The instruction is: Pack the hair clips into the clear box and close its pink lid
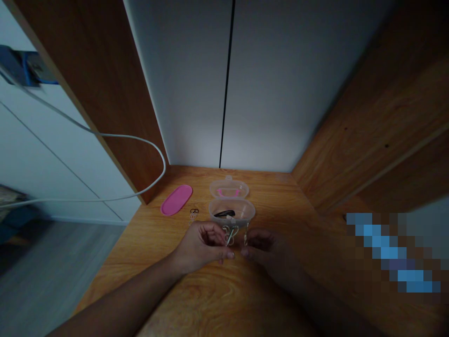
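Observation:
My left hand (200,245) pinches a small metal hair clip (229,234) just in front of a clear plastic box (231,209). My right hand (267,248) is close beside it and holds a thin metal piece (246,238) between its fingertips. The two hands nearly touch above the wooden desk (217,295). The clear plastic box stands open with its lid (229,188) tipped back, and a dark hair clip (224,214) lies inside it.
A pink oval lid (176,199) lies on the desk to the left of the box, with small rings (193,214) beside it. A white cable (115,135) hangs across the left. Wooden side panels and a white back wall enclose the desk.

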`<state>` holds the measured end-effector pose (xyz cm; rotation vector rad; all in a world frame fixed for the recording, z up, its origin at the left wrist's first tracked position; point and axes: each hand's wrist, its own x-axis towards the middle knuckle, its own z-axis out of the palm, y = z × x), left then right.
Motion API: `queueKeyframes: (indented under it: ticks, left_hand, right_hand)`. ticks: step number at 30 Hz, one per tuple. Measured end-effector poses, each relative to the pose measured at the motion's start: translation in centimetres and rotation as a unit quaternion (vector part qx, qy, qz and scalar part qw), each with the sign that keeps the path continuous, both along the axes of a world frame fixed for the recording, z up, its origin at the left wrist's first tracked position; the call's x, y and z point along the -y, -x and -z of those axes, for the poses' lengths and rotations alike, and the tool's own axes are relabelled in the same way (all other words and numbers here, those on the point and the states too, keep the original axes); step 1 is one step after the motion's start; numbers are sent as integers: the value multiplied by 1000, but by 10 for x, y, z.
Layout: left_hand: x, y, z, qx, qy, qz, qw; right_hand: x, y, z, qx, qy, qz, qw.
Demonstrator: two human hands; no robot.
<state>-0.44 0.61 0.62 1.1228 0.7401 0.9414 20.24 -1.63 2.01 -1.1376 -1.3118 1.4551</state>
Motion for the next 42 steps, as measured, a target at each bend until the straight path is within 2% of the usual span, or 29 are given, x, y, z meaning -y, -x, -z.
queueKeyframes:
  ticks: [2, 4, 6, 11, 14, 20, 26, 29, 34, 36, 38, 40, 42]
  left_hand:
    - [3, 1, -3, -25, -82, -71, 994]
    - [4, 4, -6, -57, -173, -156, 971]
    - [3, 7, -9, -91, -232, -220, 943]
    - [-7, 13, -9, -133, -237, -307, 912]
    - [-12, 14, -7, -146, -223, -346, 900]
    - [-15, 13, -6, -154, -186, -338, 910]
    - [-15, 9, -2, -98, -132, -299, 940]
    - [-14, 7, -1, -74, -132, -286, 946]
    - [-11, 8, -2, -115, -161, -292, 936]
    - [-12, 12, -4, -159, -203, -303, 918]
    - [-16, 20, -9, -238, -279, -298, 881]
    - [-21, 30, -16, -351, -370, -260, 820]
    - [-27, 40, -22, -483, -428, -209, 735]
  right_hand:
    - [3, 0, -3, 27, -57, 18, 998]
    - [6, -1, -5, 74, -122, 36, 989]
    - [8, -2, -5, 109, -156, 66, 979]
    - [3, -4, -1, 21, -119, 212, 970]
    - [-3, -6, -3, 41, -95, 247, 963]
    - [-10, -13, -4, 89, -74, 259, 959]
    - [-9, -13, 4, 12, -96, 191, 977]
    - [-7, -12, 4, 10, -116, 186, 976]
    - [-8, -14, 4, 41, -130, 201, 970]
    - [-8, -14, 4, 49, -130, 207, 968]
    - [-7, -15, 3, 66, -126, 211, 967]
    - [-7, -15, 1, 82, -123, 212, 966]
    - [-7, -14, 0, 88, -123, 210, 966]
